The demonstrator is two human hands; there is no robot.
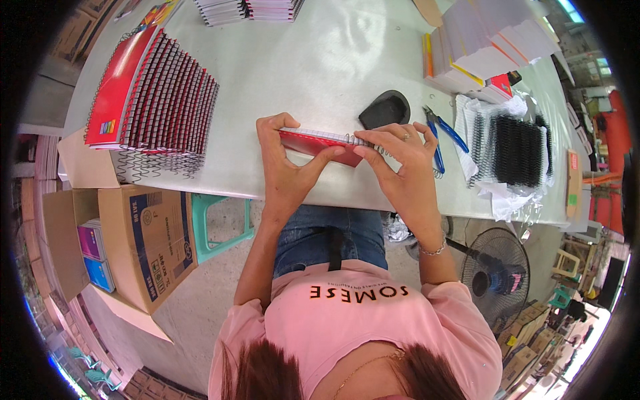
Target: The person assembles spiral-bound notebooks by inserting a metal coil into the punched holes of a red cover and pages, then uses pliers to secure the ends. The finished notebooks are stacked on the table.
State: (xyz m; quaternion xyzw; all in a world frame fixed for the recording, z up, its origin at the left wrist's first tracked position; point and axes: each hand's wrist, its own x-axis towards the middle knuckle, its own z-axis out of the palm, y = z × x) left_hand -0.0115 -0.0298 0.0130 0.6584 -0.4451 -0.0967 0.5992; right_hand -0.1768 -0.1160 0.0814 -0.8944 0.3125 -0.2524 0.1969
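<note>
Single view: head-worn fisheye, looking steeply down from above the person's own head and chest. It faces forward across the counter (320, 60), whose edges bow toward the black rim. The near counter edge sits mid-frame at close range; both forearms enter from below it. Floor shows beneath that edge, left and right. No second view, so no overlap.
</note>
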